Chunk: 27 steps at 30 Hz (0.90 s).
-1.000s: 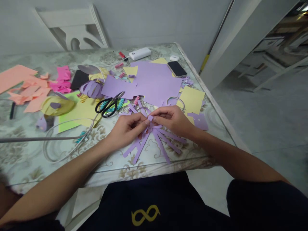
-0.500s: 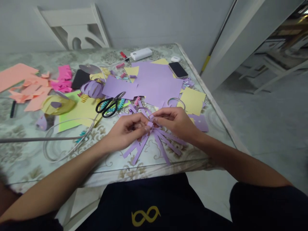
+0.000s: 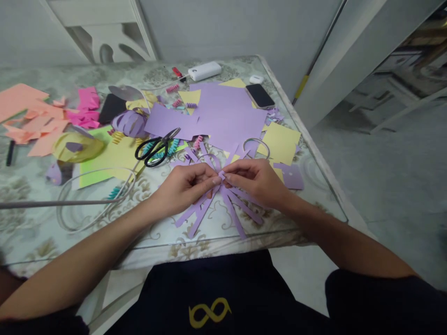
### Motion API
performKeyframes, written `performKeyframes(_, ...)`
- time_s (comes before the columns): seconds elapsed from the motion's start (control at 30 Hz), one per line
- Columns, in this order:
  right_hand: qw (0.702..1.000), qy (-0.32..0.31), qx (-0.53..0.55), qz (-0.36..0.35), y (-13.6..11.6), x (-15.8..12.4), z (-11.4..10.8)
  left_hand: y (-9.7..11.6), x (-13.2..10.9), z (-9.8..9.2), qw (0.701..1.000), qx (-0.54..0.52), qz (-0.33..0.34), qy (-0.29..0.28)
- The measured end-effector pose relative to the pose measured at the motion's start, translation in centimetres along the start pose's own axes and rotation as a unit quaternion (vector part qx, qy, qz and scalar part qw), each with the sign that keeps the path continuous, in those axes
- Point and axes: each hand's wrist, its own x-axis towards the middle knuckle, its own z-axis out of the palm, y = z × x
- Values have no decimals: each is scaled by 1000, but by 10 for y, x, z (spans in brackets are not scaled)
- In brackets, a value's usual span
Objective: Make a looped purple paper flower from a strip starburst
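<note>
A star-like fan of purple paper strips (image 3: 233, 214) spreads over the near part of the table, its strips meeting between my hands. My left hand (image 3: 192, 186) pinches at the centre from the left, thumb and forefinger closed on a small purple paper piece (image 3: 222, 175). From the right, my right hand (image 3: 256, 181) pinches the same piece, fingertips almost touching the left ones. My fingers partly hide the strips' centre. Just beyond my left hand lie black-handled scissors (image 3: 157, 148), blades pointing up and right.
Purple sheets (image 3: 230, 114), yellow paper (image 3: 281, 142), a phone (image 3: 260, 96) and a white power bank (image 3: 205, 71) lie farther back. To the left are a yellow paper ball (image 3: 78, 145), orange scraps (image 3: 45, 125) and a looped cable (image 3: 63, 204).
The small purple piece, held up between separate fingertips before, now sits in both pinches, with my hands closer together. The camera view has shifted slightly.
</note>
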Motion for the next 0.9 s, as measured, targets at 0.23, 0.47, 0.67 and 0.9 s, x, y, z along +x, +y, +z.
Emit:
performKeyframes(0.23,1000,-5,0,-17,0,-2,2,-3,0,1,1000,16,8,24)
performKeyframes(0.47,999,-3,-15,-29,-2,-4,3,-1,-1,2,1000,6,-7,28)
performKeyframes(0.67,998,4,-41,-47,1,-4,4,0,-1,1,999,16,-10,35)
performKeyframes(0.9,996,11,-64,-63,2,-5,5,-2,-1,1,999,17,-4,35)
